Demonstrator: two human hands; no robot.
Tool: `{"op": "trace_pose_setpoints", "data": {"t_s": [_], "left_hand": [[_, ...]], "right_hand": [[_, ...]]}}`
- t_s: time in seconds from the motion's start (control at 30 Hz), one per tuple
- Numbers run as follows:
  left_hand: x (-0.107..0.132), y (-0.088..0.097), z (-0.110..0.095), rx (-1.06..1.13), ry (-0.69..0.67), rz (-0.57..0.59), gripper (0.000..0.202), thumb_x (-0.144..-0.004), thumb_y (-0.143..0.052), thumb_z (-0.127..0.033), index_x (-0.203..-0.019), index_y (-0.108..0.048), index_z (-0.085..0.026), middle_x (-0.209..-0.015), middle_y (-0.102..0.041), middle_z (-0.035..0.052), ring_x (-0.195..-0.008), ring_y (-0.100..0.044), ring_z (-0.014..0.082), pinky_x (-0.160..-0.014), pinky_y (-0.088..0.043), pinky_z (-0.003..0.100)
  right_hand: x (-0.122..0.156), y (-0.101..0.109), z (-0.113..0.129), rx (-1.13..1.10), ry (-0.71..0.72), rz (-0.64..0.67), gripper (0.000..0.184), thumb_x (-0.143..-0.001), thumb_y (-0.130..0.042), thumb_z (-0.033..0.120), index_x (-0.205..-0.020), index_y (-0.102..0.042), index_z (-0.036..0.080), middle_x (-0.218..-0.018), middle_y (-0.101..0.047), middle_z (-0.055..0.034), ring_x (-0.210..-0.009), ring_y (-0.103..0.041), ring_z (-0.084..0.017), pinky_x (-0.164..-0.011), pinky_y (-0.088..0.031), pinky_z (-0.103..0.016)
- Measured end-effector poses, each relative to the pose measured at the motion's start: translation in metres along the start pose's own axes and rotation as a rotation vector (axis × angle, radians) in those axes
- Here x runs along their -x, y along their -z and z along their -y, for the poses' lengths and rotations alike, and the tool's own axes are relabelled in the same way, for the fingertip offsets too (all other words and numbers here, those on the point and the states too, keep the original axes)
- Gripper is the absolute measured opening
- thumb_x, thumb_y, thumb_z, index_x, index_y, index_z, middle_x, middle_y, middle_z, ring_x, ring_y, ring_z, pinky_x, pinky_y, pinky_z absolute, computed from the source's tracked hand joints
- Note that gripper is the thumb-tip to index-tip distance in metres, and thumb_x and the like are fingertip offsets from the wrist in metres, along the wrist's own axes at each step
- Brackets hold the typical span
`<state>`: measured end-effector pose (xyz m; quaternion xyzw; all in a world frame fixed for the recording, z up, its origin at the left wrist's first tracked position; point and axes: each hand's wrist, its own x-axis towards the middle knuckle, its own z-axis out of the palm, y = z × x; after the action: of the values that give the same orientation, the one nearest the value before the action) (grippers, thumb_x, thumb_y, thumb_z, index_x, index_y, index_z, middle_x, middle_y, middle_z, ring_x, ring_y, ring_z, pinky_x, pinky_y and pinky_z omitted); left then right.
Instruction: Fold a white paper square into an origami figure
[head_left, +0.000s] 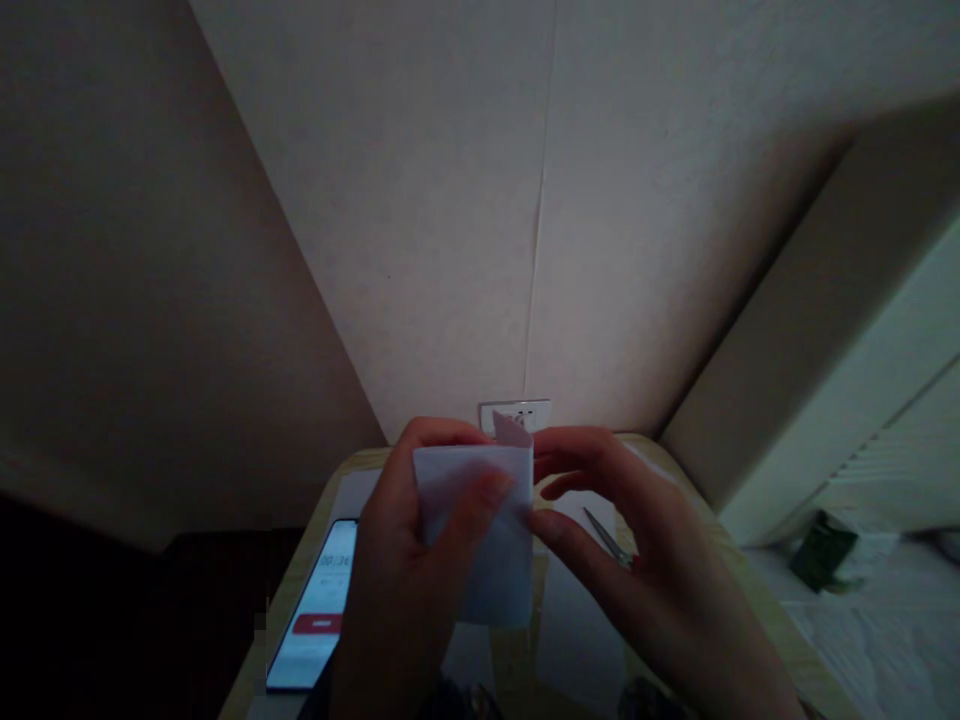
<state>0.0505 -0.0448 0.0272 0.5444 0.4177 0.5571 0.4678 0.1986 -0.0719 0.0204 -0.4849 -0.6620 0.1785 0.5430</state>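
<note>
A folded sheet of white paper is held upright in front of me, above the small table. My left hand grips it from the left, with the thumb pressed flat on the near face and the other fingers behind. At the top right, a narrow flap of the paper sticks up behind the front layer. My right hand is at the paper's right folded edge, its thumb and bent fingers closing on that edge. Part of the right fingertips is hidden behind the paper.
A phone showing a running timer lies on the wooden table at the left. Scissors lie beyond my right hand on white paper. A wall socket is behind the table. A dark green box sits low at the right.
</note>
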Motion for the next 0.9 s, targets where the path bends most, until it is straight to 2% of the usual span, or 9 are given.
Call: {"op": "trace_pose_setpoints", "data": {"t_s": [0.13, 0.27, 0.37, 0.5, 0.57, 0.67, 0.73, 0.8, 0.9], "left_hand": [[0.002, -0.004, -0.002, -0.003, -0.022, -0.025, 0.014, -0.079, -0.078, -0.023, -0.084, -0.068, -0.030, -0.077, -0.074, -0.0093, -0.058, -0.065, 0.0100, -0.047, -0.046, 0.016], [0.000, 0.001, 0.002, -0.131, -0.193, 0.109, 0.022, -0.081, -0.074, -0.013, -0.090, -0.071, -0.033, -0.090, -0.080, -0.0088, -0.079, -0.076, 0.0124, -0.062, -0.056, 0.016], [-0.002, 0.006, 0.004, -0.205, -0.280, 0.152, 0.020, -0.087, -0.070, -0.014, -0.089, -0.074, -0.033, -0.093, -0.081, -0.0090, -0.083, -0.076, 0.0131, -0.076, -0.060, 0.020], [-0.005, 0.009, 0.007, -0.318, -0.388, 0.126, 0.018, -0.091, -0.069, -0.017, -0.088, -0.076, -0.033, -0.098, -0.077, -0.0078, -0.091, -0.073, 0.0142, -0.084, -0.060, 0.024], [-0.006, 0.010, 0.009, -0.370, -0.419, 0.061, 0.015, -0.091, -0.070, -0.021, -0.088, -0.076, -0.034, -0.112, -0.073, -0.0067, -0.101, -0.072, 0.0155, -0.089, -0.059, 0.026], [-0.006, 0.012, 0.010, -0.384, -0.411, 0.044, 0.011, -0.092, -0.072, -0.024, -0.090, -0.077, -0.033, -0.129, -0.071, -0.0058, -0.114, -0.071, 0.0183, -0.099, -0.058, 0.030], [-0.006, 0.011, 0.009, -0.310, -0.372, 0.063, 0.014, -0.091, -0.071, -0.020, -0.091, -0.077, -0.032, -0.118, -0.078, -0.0055, -0.107, -0.074, 0.0174, -0.096, -0.060, 0.029], [-0.005, 0.009, 0.007, -0.190, -0.290, 0.050, 0.019, -0.088, -0.072, -0.015, -0.093, -0.076, -0.033, -0.097, -0.082, -0.0078, -0.091, -0.078, 0.0147, -0.082, -0.063, 0.022], [-0.005, 0.006, 0.007, -0.054, -0.223, 0.010, 0.025, -0.084, -0.076, -0.011, -0.094, -0.077, -0.035, -0.087, -0.083, -0.0111, -0.080, -0.080, 0.0106, -0.068, -0.062, 0.012]], "right_hand": [[0.001, 0.000, 0.000, -0.037, 0.010, 0.023, 0.017, -0.091, -0.071, 0.020, -0.107, -0.072, 0.024, -0.097, -0.084, 0.0029, -0.084, -0.077, -0.012, -0.075, -0.061, -0.018], [0.000, 0.000, -0.003, -0.039, 0.011, 0.025, 0.017, -0.092, -0.069, 0.016, -0.105, -0.073, 0.025, -0.095, -0.084, 0.0050, -0.084, -0.077, -0.010, -0.076, -0.059, -0.014], [-0.001, 0.001, -0.004, -0.048, 0.017, 0.019, 0.016, -0.092, -0.067, 0.015, -0.100, -0.074, 0.027, -0.094, -0.084, 0.0070, -0.086, -0.077, -0.008, -0.075, -0.057, -0.011], [-0.002, 0.002, -0.003, -0.062, 0.009, 0.008, 0.014, -0.092, -0.068, 0.017, -0.096, -0.076, 0.027, -0.091, -0.084, 0.0076, -0.081, -0.077, -0.007, -0.074, -0.056, -0.011], [-0.002, 0.002, -0.002, -0.067, -0.008, 0.014, 0.013, -0.093, -0.067, 0.019, -0.092, -0.077, 0.027, -0.088, -0.084, 0.0066, -0.078, -0.077, -0.009, -0.071, -0.057, -0.013], [-0.002, 0.002, -0.002, -0.074, -0.034, 0.022, 0.016, -0.094, -0.065, 0.020, -0.090, -0.079, 0.026, -0.084, -0.084, 0.0049, -0.073, -0.077, -0.011, -0.067, -0.057, -0.016], [-0.001, 0.002, -0.002, -0.085, -0.053, 0.009, 0.017, -0.094, -0.065, 0.021, -0.090, -0.080, 0.027, -0.082, -0.083, 0.0046, -0.072, -0.076, -0.012, -0.065, -0.056, -0.018], [0.000, 0.002, -0.002, -0.105, -0.088, -0.025, 0.018, -0.095, -0.065, 0.023, -0.090, -0.081, 0.028, -0.079, -0.082, 0.0045, -0.071, -0.076, -0.013, -0.063, -0.055, -0.019], [0.002, 0.002, -0.001, -0.131, -0.166, -0.093, 0.019, -0.096, -0.065, 0.026, -0.090, -0.082, 0.029, -0.075, -0.080, 0.0022, -0.072, -0.075, -0.017, -0.058, -0.054, -0.023]]}}
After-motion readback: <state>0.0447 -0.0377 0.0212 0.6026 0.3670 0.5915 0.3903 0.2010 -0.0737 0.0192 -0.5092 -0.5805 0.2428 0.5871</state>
